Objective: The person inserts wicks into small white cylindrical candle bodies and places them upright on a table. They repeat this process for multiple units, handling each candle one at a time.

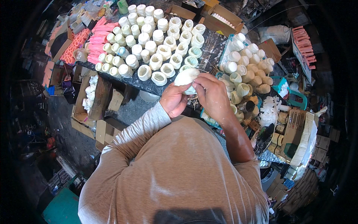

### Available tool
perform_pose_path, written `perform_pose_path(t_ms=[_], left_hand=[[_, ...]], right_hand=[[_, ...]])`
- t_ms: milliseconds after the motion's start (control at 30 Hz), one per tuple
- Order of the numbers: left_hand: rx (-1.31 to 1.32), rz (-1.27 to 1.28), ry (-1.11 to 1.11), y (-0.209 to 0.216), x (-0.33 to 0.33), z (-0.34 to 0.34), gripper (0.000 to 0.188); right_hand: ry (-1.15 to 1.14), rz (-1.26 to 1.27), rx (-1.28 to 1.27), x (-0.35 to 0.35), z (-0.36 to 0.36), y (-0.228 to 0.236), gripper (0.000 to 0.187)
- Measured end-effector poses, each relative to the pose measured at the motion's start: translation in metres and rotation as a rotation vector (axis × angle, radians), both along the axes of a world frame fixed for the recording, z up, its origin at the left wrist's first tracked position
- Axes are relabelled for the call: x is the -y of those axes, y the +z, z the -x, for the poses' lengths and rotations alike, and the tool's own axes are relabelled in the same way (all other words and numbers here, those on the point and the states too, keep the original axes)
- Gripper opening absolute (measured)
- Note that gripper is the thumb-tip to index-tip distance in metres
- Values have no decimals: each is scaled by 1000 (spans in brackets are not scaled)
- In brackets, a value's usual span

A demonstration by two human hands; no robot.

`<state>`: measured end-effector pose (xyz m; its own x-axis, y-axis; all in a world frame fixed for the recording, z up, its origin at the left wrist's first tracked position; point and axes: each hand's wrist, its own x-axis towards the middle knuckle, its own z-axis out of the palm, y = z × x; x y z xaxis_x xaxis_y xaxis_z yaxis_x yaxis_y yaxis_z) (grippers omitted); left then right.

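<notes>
In front of my chest, my left hand (173,100) is closed around a cream-white rounded piece (185,76) that resembles the cup-shaped pieces on the table; its exact kind is unclear. My right hand (214,95) pinches the right edge of that same piece between thumb and fingers. Just beyond my hands, rows of cream cup-shaped pieces (159,78) stand on a dark table (214,44), many with hollow openings facing up. More yellowish cup-shaped pieces (242,89) crowd together to the right of my right hand.
Pink sticks (100,39) lie at the table's left end. Cardboard boxes (99,99) with white pieces stand below on the left. On the right are a green plastic chair (298,99), a board of pink pieces (304,44) and a large opened carton (300,136).
</notes>
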<state>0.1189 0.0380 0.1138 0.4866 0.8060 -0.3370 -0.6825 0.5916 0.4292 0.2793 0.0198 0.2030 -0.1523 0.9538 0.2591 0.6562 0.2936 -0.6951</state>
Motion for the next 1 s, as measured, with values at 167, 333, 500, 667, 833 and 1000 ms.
perform_pose_path(t_ms=[167,333,500,667,833,1000], left_hand=[[-20,-4,-21,-2,-3,-3,31],[-44,2,-44,-6,-3,-4,31],[-119,67,-64,-9,-1,-7,31],[-142,104,-74,-13,-2,-7,32],[-237,41,-145,-6,-1,-3,36],[-272,-18,-84,9,2,-9,55]], right_hand=[[-28,76,-1,-5,-6,-4,8],[-64,28,75,-2,-1,-11,8],[-108,-77,449,2,12,-28,12],[-65,-95,558,2,14,-40,19],[-28,-153,617,6,5,-41,17],[-44,-42,423,13,-1,-36,29]])
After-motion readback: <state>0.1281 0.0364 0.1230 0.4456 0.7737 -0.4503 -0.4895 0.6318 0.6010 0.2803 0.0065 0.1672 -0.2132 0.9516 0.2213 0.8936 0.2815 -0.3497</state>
